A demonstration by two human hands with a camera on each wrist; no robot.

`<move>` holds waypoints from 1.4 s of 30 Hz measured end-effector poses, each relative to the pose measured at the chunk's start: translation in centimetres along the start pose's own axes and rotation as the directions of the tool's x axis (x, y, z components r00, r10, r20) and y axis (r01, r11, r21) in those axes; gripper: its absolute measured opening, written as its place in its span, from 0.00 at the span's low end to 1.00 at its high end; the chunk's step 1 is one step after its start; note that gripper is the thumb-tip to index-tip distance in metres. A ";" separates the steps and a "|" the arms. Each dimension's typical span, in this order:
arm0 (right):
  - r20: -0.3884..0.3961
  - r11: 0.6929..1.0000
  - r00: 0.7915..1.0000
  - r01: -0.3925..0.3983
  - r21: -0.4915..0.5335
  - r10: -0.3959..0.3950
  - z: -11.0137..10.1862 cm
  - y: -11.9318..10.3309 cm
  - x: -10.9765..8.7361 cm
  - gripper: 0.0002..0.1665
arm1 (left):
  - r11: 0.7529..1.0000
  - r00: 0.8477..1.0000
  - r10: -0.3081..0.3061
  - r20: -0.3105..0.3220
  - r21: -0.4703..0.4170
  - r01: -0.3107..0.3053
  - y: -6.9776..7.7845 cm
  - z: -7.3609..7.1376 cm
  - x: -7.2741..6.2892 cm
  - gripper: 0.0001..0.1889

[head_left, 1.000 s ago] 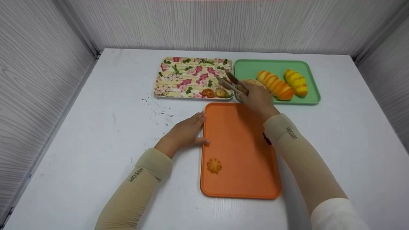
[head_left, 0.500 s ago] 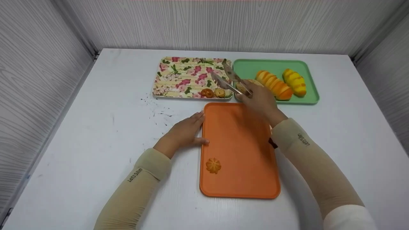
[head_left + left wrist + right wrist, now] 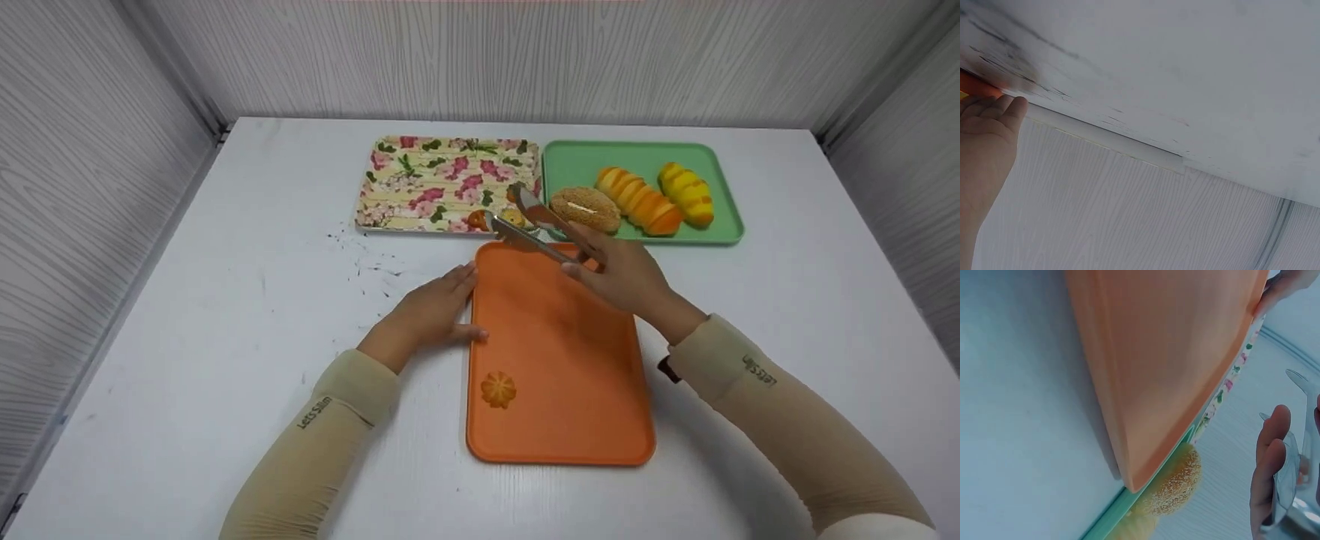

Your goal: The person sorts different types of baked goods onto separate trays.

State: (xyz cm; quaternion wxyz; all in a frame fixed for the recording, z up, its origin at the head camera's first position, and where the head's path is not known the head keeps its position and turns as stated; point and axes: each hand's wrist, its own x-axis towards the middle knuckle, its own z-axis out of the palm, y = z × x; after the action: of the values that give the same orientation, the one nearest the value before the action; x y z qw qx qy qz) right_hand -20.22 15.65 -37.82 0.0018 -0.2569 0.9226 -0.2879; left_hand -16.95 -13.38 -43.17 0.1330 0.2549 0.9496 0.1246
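My left hand [image 3: 431, 311] rests against the left edge of the orange tray [image 3: 562, 360], fingers fairly straight and thumb over the rim. On that tray, toward its near left, lies a flower-shaped cookie [image 3: 499, 389]. My right hand [image 3: 630, 274] grips metal tongs [image 3: 544, 214] above the tray's far end. The tongs' arms stand apart, their tips over the near right corner of the floral tray [image 3: 420, 176]. A pretzel-like piece [image 3: 478, 219] and a round cookie [image 3: 513, 217] lie there, partly covered by the tongs. An orange-brown patch shows at the upper tip; I cannot tell what it is.
Right of the floral tray is a green tray [image 3: 637, 154] with a sesame bun [image 3: 585, 208], an orange striped loaf [image 3: 640, 200] and a yellow bread [image 3: 686, 194]. Panelled walls [image 3: 480, 60] enclose the white table [image 3: 247, 337] at the back and sides.
My right hand has drawn back toward me and to the right with the tongs, whose tips are now lower, near the small pastries. The sesame bun is uncovered. My left hand stays put.
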 end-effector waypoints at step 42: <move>0.359 0.983 0.915 0.176 0.057 -0.185 1.8 -2.5 -10.7 0.35 | 1.000 1.000 0.003 -0.007 -0.003 -0.003 -0.2 0.1 0.0 0.51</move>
State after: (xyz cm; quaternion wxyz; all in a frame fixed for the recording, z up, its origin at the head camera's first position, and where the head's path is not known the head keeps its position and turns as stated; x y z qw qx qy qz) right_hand -9.52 18.08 -39.52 0.1484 -0.3895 0.8753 -0.2452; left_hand -16.96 -13.50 -43.33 0.1298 0.2555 0.9496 0.1271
